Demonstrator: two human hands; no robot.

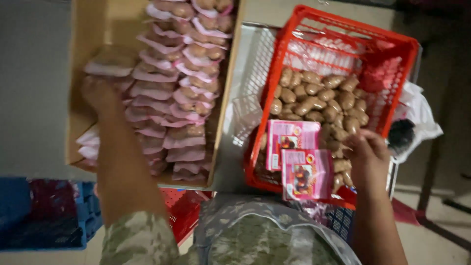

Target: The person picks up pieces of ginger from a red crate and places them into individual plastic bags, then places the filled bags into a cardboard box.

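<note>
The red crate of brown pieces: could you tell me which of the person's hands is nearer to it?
Right. The right hand reaches inside the red crate; the left hand is away over the cardboard box.

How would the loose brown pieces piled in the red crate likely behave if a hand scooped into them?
The brown pieces are small, rounded and heaped loose in the red crate, so they would probably shift and roll aside. The right hand rests at the heap's edge; each piece looks light, though firmness cannot be judged.

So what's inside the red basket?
The red basket holds a heap of brown lumpy pieces with two pink packets lying on top. The right hand reaches in. Whatever lies beneath the heap is covered.
</note>
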